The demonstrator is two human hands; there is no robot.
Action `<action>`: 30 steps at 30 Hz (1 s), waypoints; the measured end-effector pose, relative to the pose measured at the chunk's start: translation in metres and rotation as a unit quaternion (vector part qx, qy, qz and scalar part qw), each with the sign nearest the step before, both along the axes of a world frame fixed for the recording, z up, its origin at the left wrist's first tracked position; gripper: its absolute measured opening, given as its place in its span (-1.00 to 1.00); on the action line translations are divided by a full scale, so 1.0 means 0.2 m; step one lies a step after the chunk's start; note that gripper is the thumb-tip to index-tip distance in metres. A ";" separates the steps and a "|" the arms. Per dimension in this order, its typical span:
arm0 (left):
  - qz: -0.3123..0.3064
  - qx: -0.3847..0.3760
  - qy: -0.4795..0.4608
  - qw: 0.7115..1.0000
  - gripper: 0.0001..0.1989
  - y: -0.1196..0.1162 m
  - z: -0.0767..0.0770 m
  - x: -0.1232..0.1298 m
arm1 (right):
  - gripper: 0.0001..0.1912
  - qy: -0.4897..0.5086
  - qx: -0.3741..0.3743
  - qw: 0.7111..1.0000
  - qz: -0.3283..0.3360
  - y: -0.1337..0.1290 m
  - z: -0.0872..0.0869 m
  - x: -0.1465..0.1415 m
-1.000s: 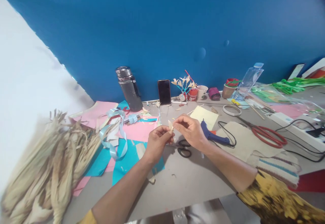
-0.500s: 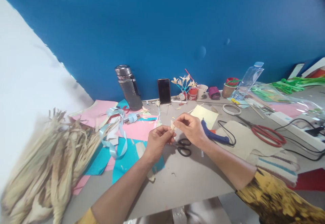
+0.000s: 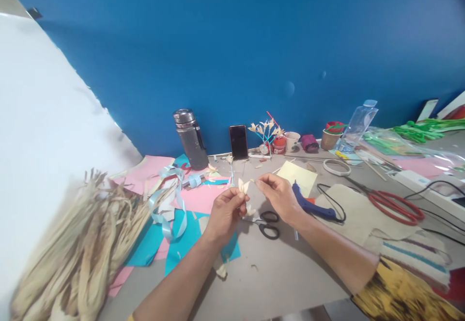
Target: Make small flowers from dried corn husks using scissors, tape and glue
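Note:
My left hand (image 3: pixel 225 212) is closed on a small cream husk flower (image 3: pixel 243 185), its pale petals sticking up past the thumb. To the right of it, my right hand (image 3: pixel 279 196) pinches a tiny yellowish piece (image 3: pixel 253 180), too small to name, held just apart from the flower. Below and between the hands lie scissors (image 3: pixel 269 224) with black handles. A blue glue gun (image 3: pixel 314 206) rests right of my right wrist, by a pale yellow paper (image 3: pixel 297 176). Behind my hands, a loose husk flower on a light-blue stem (image 3: pixel 231 168) lies on the table.
Dried corn husks (image 3: pixel 83 248) pile up at the left, beside blue ribbon (image 3: pixel 167 214) and coloured paper (image 3: pixel 196 197). Along the wall stand a flask (image 3: pixel 192 141), a phone (image 3: pixel 239 142), husk flowers (image 3: pixel 267 129) and a paper cup (image 3: pixel 291 141). Red-handled shears (image 3: pixel 395 207) lie right.
My hands have drawn apart: the right one has moved off the flower with a tiny piece in its fingertips. The flower now shows opened petals. The whole view has shifted slightly.

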State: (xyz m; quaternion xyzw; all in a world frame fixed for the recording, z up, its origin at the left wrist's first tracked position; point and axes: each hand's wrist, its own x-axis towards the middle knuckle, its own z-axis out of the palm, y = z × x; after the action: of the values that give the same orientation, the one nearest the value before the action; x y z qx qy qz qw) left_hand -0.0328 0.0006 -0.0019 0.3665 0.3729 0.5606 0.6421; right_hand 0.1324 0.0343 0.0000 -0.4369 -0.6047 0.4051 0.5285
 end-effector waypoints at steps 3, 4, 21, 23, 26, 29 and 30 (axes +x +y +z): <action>-0.015 0.010 -0.013 1.000 -0.73 0.00 0.00 0.00 | -0.74 -0.017 0.001 0.999 0.047 -0.02 0.00 -0.01; -0.018 0.012 -0.016 1.000 -0.72 0.00 0.00 0.00 | -0.75 -0.020 0.003 0.998 0.061 -0.03 0.00 -0.01; -0.002 0.044 0.067 0.997 -0.74 -0.01 -0.03 0.01 | -0.81 -0.037 0.000 0.994 0.099 -0.07 0.01 -0.02; 0.004 0.038 0.058 0.998 -0.74 -0.01 -0.03 0.01 | -0.81 -0.038 0.004 0.995 0.097 -0.06 0.00 -0.02; 0.010 0.021 0.045 0.999 -0.75 0.00 -0.03 0.01 | -0.82 -0.024 -0.004 0.994 0.110 -0.06 0.01 -0.02; 0.015 0.003 0.038 0.999 -0.79 0.00 -0.02 0.01 | -0.82 -0.003 -0.017 0.992 0.126 -0.06 0.02 -0.02; 0.015 0.001 0.035 0.999 -0.79 0.00 -0.01 0.02 | -0.82 -0.003 -0.019 0.992 0.128 -0.06 0.02 -0.02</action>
State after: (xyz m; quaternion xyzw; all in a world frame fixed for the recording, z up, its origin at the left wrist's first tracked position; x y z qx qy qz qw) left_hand -0.0298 -0.0002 -0.0045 0.3806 0.4001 0.5575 0.6198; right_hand 0.1289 0.0224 0.0035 -0.3668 -0.6492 0.4796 0.4625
